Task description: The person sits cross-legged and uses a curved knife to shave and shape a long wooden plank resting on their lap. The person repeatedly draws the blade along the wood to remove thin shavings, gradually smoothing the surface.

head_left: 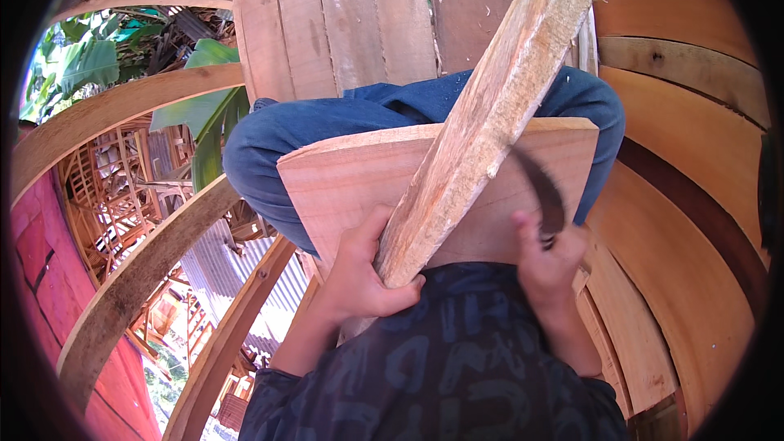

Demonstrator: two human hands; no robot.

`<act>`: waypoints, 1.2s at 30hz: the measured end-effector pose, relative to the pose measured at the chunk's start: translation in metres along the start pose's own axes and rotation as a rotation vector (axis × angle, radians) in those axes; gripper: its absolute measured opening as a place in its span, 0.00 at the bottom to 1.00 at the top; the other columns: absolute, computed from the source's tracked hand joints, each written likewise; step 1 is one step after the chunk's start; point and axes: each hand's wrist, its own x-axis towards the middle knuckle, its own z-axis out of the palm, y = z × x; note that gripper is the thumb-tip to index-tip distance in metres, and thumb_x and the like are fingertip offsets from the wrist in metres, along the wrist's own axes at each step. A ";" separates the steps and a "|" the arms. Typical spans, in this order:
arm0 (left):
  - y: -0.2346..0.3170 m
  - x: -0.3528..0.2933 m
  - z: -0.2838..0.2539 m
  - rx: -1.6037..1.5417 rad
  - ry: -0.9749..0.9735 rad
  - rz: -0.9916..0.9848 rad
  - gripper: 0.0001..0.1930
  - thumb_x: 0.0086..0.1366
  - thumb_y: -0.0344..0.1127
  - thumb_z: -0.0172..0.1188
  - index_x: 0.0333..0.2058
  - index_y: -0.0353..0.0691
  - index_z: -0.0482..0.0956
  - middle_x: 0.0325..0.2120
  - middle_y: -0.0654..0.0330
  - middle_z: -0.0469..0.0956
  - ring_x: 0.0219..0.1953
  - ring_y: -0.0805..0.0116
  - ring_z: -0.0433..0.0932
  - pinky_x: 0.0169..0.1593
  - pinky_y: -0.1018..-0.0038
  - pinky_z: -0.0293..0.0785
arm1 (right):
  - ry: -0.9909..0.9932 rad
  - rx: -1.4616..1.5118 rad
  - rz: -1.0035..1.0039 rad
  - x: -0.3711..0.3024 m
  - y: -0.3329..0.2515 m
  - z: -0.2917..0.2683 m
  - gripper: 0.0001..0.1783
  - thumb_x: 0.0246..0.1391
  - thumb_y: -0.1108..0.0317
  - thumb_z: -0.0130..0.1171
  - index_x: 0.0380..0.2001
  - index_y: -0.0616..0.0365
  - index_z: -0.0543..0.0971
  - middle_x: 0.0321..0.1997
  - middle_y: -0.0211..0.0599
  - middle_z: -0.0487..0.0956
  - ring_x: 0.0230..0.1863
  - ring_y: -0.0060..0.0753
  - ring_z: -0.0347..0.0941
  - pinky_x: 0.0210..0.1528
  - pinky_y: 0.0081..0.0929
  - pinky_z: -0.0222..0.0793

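My left hand point(367, 265) is closed around the lower end of a long, rough-edged wooden plank point(498, 106). The plank slants up and away to the right, across a wide flat board point(343, 184) that lies over my lap. In my right hand point(551, 261), just right of the plank, is a knife with a dark, curved blade point(543, 188). Its blade is smeared by motion and points away from me, its tip near the plank's right edge. The fingers hide most of the knife's handle.
My crossed legs in blue trousers point(278, 151) are under the board. Wooden floorboards point(351, 24) stretch ahead, and a wall of planks point(686, 229) curves along the right. Open wooden rails point(155, 278) run on the left, with corrugated metal sheets point(220, 265) and green leaves point(216, 114) beyond.
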 end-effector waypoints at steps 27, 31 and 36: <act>-0.004 -0.004 0.005 -0.117 0.056 0.028 0.33 0.37 0.36 0.67 0.46 0.31 0.69 0.32 0.57 0.74 0.36 0.70 0.73 0.42 0.75 0.68 | -0.449 0.550 0.390 -0.011 -0.042 -0.037 0.16 0.57 0.61 0.60 0.20 0.58 0.73 0.12 0.19 0.66 0.14 0.09 0.59 0.15 0.16 0.52; -0.005 -0.001 0.001 -0.052 0.037 0.062 0.32 0.39 0.36 0.67 0.46 0.31 0.69 0.33 0.54 0.74 0.36 0.67 0.74 0.43 0.73 0.69 | -0.681 0.510 0.565 -0.003 -0.026 -0.006 0.14 0.60 0.65 0.56 0.21 0.58 0.70 0.11 0.23 0.65 0.11 0.13 0.59 0.14 0.17 0.55; -0.005 -0.004 0.001 -0.060 0.049 0.051 0.32 0.40 0.36 0.66 0.46 0.30 0.69 0.32 0.53 0.74 0.37 0.66 0.74 0.43 0.73 0.69 | -0.457 0.381 0.291 -0.009 -0.013 0.005 0.11 0.59 0.66 0.57 0.24 0.58 0.73 0.12 0.22 0.65 0.12 0.13 0.60 0.14 0.16 0.53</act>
